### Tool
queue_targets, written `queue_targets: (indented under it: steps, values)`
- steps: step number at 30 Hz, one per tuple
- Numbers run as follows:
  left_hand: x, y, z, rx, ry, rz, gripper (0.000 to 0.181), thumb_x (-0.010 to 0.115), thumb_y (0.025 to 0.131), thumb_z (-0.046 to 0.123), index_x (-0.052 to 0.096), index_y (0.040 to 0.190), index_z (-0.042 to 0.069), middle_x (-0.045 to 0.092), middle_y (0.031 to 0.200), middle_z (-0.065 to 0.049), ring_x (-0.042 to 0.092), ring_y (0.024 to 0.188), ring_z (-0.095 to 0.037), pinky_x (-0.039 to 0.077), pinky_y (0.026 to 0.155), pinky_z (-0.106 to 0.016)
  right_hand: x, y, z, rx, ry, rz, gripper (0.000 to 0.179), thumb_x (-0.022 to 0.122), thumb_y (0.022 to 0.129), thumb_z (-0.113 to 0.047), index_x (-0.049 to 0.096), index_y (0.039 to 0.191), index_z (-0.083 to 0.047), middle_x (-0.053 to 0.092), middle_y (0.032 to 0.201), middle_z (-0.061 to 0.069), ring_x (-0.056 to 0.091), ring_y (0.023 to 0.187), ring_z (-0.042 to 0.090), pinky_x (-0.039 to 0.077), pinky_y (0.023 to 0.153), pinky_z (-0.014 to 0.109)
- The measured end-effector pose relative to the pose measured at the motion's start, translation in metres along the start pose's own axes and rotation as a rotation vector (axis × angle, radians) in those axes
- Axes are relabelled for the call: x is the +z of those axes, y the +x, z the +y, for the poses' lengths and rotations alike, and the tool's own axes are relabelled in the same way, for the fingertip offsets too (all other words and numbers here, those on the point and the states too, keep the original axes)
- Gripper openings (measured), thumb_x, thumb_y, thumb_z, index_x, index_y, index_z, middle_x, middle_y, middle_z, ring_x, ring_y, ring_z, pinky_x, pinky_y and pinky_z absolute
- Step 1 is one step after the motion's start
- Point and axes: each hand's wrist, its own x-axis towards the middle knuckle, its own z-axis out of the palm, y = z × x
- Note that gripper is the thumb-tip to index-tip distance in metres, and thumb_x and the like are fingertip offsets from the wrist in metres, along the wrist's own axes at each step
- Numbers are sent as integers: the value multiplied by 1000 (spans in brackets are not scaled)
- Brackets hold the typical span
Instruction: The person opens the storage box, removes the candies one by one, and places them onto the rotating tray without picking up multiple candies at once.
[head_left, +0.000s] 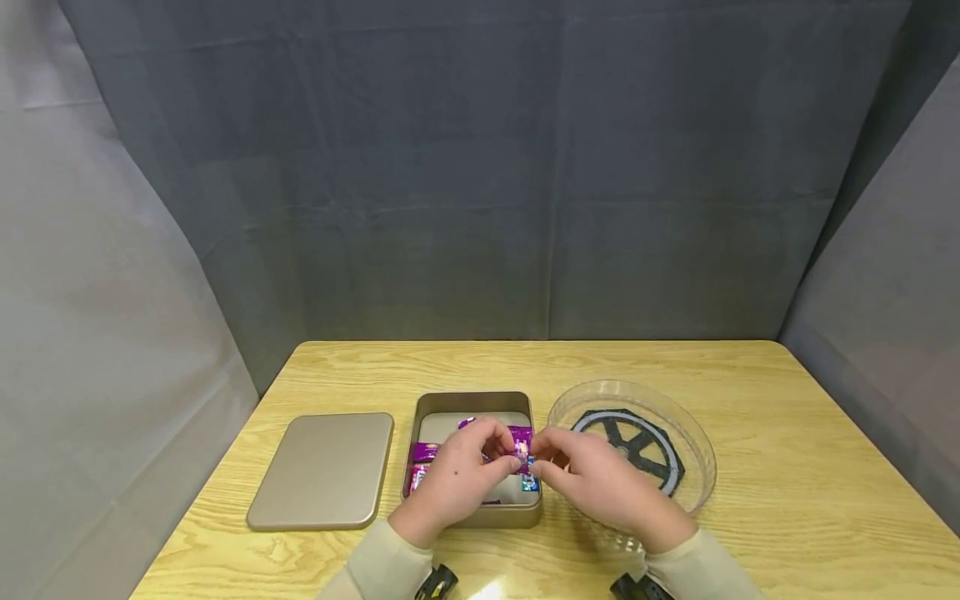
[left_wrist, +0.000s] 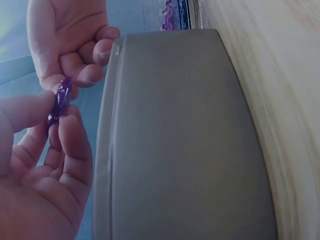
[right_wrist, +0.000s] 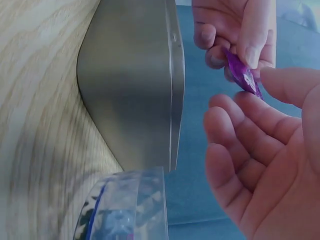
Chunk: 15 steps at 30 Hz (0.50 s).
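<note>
A small purple candy packet [head_left: 521,442] is held above an open metal tin [head_left: 502,517]. My left hand [head_left: 461,475] pinches one end of it between thumb and fingers, as the left wrist view shows on the purple wrapper [left_wrist: 61,100]. At the other end, the thumb and index finger of my right hand [head_left: 592,479] close on the packet [right_wrist: 243,75] in the right wrist view. Inside the tin lie more purple packets [head_left: 426,452] and a blue packet [head_left: 530,482], partly hidden by the hands.
Left of the tin, its flat square lid [head_left: 322,471] lies on the wooden table [head_left: 787,483]. A clear round container [head_left: 705,450] stands to the right, showing a black spoked pattern with a pale ring [head_left: 637,442]. Grey cloth [head_left: 525,183] hangs behind.
</note>
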Motion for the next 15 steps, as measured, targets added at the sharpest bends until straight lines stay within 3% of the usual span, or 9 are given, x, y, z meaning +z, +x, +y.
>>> queue_targets:
  steps: [7, 15]
  values:
    - [2, 0, 2, -12, -35, -49, 12, 72, 94, 18, 61, 91, 21, 65, 86, 10, 62, 79, -9, 52, 69, -28, 3, -1, -3, -23, 19, 32, 20, 65, 98, -45, 64, 102, -25, 65, 83, -13, 60, 75, 9, 52, 64, 28]
    - [6, -1, 2, 17, -22, -59, 11, 71, 96, 20, 62, 90, 23, 66, 90, 14, 63, 84, -6, 53, 73, -26, 5, -1, -6, -10, 1, 60, 19, 68, 96, -42, 63, 98, -24, 64, 81, -18, 59, 72, 5, 51, 64, 27]
